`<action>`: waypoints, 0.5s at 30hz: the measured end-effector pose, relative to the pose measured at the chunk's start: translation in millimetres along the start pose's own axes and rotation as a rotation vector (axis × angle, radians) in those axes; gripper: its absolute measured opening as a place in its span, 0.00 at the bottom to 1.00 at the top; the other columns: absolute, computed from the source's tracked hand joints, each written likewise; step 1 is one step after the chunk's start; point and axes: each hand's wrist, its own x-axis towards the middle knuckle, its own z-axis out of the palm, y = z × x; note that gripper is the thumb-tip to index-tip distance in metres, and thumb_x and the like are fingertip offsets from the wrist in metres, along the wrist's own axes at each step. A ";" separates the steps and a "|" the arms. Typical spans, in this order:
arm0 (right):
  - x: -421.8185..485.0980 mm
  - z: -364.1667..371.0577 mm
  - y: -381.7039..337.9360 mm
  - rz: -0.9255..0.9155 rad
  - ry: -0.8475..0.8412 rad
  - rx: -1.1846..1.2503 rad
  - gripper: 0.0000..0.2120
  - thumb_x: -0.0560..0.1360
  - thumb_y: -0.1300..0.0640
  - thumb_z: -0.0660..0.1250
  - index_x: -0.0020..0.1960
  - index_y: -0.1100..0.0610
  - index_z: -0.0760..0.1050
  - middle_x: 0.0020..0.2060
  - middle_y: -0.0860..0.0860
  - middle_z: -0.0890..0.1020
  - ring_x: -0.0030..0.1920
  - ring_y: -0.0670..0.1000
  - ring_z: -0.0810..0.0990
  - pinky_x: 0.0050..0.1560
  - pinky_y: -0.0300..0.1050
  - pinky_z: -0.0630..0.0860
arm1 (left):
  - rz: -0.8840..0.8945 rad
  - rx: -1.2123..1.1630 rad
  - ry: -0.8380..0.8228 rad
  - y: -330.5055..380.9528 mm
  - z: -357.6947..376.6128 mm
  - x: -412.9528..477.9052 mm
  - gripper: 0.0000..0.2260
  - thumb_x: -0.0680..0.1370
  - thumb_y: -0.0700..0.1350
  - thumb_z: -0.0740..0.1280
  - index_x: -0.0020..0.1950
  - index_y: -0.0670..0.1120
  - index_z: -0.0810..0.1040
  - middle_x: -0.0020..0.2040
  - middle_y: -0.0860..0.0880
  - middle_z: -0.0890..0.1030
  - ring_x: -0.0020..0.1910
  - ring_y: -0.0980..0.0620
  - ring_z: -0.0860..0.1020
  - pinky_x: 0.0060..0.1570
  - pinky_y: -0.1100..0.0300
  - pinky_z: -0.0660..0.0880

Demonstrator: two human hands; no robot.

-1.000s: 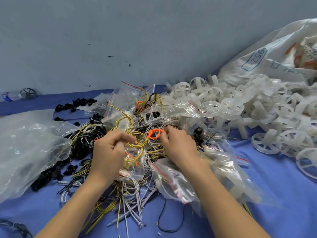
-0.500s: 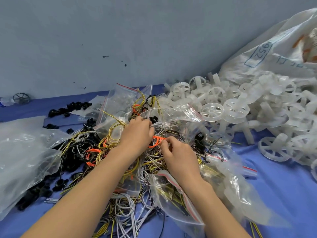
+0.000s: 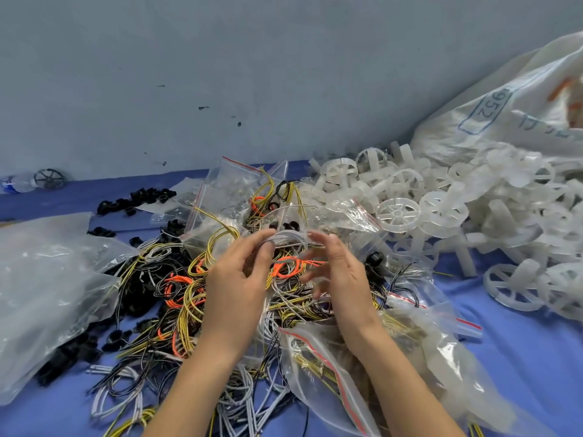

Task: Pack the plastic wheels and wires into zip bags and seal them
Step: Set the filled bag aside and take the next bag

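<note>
Hands lifting a loop of white wire over the pile

The left hand (image 3: 236, 279) is pinching a white wire loop (image 3: 288, 236) above the tangled wires (image 3: 189, 291) mid-worktop (image 3: 520, 357). The right hand (image 3: 340, 275) is spreading blurred fingers at its right end; grip unclear. Plastic wheels (image 3: 441, 209) are lying far right, and a zip bag (image 3: 347, 373) near right.

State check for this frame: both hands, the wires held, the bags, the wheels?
left hand: pinches white wire bundle, raised above the pile.
right hand: fingers spread, blurred, gripping nothing.
front zip bag: lying down, yellow wires inside; seal unclear.
plastic wheels: loose heap, unbagged.
water bottle: on its side.
</note>
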 end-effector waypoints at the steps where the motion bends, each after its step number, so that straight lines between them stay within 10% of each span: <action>1: -1.4 0.8 -1.2 0.030 -0.043 0.048 0.16 0.82 0.44 0.56 0.57 0.49 0.80 0.43 0.49 0.84 0.36 0.47 0.81 0.29 0.37 0.72 | -0.020 -0.014 0.012 -4.3 -2.0 -4.4 0.09 0.80 0.51 0.64 0.58 0.58 0.80 0.50 0.63 0.81 0.50 0.62 0.79 0.48 0.70 0.73; 6: -5.8 2.4 2.9 0.138 -0.136 0.128 0.12 0.77 0.47 0.65 0.54 0.50 0.85 0.43 0.51 0.84 0.36 0.47 0.79 0.29 0.37 0.72 | -0.053 0.032 0.014 -21.1 -8.5 -17.0 0.12 0.80 0.54 0.63 0.63 0.59 0.78 0.44 0.62 0.76 0.39 0.61 0.76 0.42 0.62 0.75; 15: -5.3 0.4 9.0 0.254 -0.249 0.323 0.12 0.74 0.53 0.69 0.55 0.54 0.85 0.42 0.52 0.84 0.36 0.46 0.78 0.32 0.37 0.75 | -0.080 -0.120 -0.025 -15.9 -5.7 -27.6 0.10 0.79 0.50 0.67 0.58 0.57 0.82 0.49 0.58 0.81 0.50 0.58 0.80 0.46 0.72 0.73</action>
